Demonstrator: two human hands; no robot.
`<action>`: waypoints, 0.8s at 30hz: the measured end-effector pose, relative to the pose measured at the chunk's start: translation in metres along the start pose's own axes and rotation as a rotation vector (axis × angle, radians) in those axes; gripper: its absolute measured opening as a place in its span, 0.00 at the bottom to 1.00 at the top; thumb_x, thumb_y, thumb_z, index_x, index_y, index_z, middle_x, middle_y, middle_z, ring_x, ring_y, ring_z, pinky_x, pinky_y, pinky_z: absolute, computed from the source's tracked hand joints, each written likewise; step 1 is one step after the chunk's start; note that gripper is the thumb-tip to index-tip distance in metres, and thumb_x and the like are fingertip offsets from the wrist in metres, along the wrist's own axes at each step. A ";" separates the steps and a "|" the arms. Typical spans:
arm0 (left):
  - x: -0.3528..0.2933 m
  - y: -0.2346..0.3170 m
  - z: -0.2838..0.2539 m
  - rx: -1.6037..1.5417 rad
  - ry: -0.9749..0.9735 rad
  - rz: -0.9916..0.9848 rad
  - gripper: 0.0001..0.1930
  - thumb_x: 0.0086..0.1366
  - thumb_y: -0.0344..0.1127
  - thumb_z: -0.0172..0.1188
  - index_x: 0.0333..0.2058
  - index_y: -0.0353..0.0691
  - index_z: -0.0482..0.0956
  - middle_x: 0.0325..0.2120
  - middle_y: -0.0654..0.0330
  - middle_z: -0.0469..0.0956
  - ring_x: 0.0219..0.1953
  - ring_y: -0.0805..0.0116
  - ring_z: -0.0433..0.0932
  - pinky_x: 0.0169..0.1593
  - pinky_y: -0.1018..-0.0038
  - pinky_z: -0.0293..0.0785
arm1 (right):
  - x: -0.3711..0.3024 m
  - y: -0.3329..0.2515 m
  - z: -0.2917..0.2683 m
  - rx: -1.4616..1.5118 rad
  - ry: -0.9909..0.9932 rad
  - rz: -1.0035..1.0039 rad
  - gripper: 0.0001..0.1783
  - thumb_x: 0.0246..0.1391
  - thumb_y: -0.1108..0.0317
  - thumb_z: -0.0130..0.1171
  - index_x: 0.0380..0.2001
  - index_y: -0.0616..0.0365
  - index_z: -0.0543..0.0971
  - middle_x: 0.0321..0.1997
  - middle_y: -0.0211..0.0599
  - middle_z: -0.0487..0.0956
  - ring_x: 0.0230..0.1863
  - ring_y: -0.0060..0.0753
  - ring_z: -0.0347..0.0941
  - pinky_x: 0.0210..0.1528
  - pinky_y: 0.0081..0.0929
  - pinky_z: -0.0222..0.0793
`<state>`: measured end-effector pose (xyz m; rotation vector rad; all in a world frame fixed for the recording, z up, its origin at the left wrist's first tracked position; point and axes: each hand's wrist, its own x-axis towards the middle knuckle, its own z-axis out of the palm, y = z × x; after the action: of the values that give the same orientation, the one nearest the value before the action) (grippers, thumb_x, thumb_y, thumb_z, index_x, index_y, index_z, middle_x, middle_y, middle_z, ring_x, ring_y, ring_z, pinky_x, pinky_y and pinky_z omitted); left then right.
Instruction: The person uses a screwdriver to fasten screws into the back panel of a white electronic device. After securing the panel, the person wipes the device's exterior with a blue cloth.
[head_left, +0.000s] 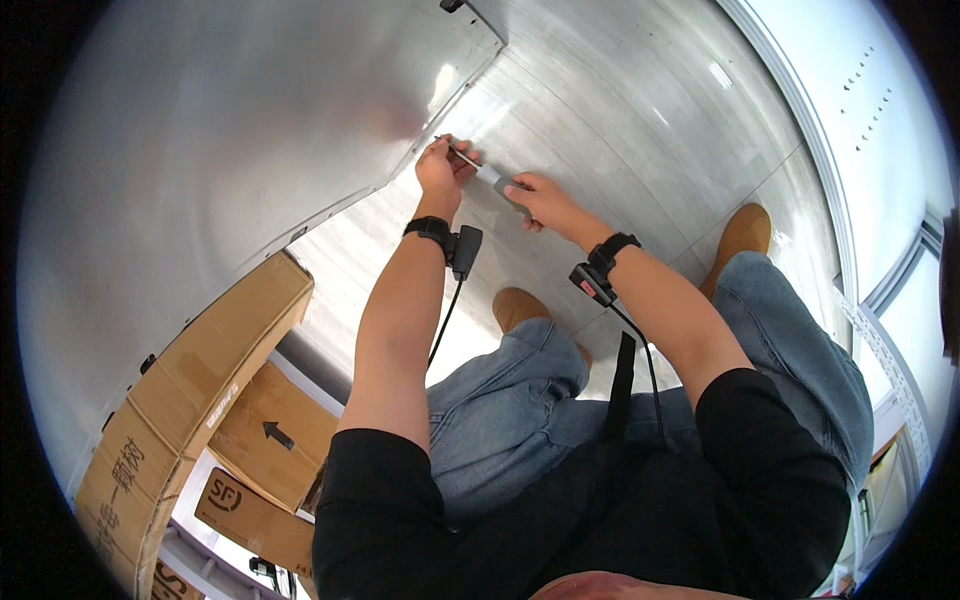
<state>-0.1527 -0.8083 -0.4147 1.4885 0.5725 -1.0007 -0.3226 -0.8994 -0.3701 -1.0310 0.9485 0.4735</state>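
A screwdriver (pixel 490 175) with a grey handle and a thin metal shaft is gripped in my right hand (pixel 545 202). Its shaft points up and left, toward the lower edge of a large grey metal panel (pixel 270 110). My left hand (pixel 441 172) is at that edge, fingers bent around the tip end of the shaft. Whatever my left fingertips pinch there is too small to make out. The tip meets the panel's edge beside those fingers, and whether it sits in a screw cannot be seen.
Cardboard boxes (pixel 200 365) are stacked at the left, against the panel. Grey wood-look floor (pixel 640 110) spreads ahead and to the right, up to a white wall (pixel 850 90). Black wristbands with cables (pixel 466 252) are on both my wrists. My shoes (pixel 742 235) stand on the floor close by.
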 end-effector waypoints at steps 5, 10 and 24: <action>0.001 0.007 -0.032 0.048 0.036 0.036 0.06 0.71 0.32 0.42 0.43 0.43 0.67 0.33 0.56 0.79 0.29 0.60 0.81 0.32 0.65 0.79 | 0.005 0.007 0.030 -0.002 -0.043 0.011 0.26 0.65 0.51 0.49 0.57 0.59 0.70 0.31 0.31 0.74 0.20 0.21 0.70 0.21 0.21 0.66; 0.000 0.007 -0.043 0.066 0.028 0.040 0.08 0.71 0.32 0.42 0.46 0.42 0.66 0.35 0.57 0.78 0.33 0.61 0.80 0.37 0.66 0.79 | 0.011 0.014 0.040 -0.007 -0.048 0.008 0.26 0.65 0.51 0.48 0.57 0.59 0.70 0.30 0.32 0.74 0.20 0.21 0.69 0.21 0.21 0.65; 0.002 0.009 -0.032 0.092 0.021 0.039 0.09 0.71 0.32 0.44 0.48 0.40 0.65 0.36 0.56 0.78 0.34 0.59 0.81 0.35 0.66 0.79 | 0.005 0.012 0.028 0.232 -0.110 0.058 0.26 0.65 0.47 0.47 0.56 0.54 0.71 0.31 0.30 0.73 0.21 0.20 0.66 0.21 0.19 0.62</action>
<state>-0.1357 -0.7791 -0.4132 1.5871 0.5160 -0.9935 -0.3164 -0.8700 -0.3755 -0.7620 0.9135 0.4521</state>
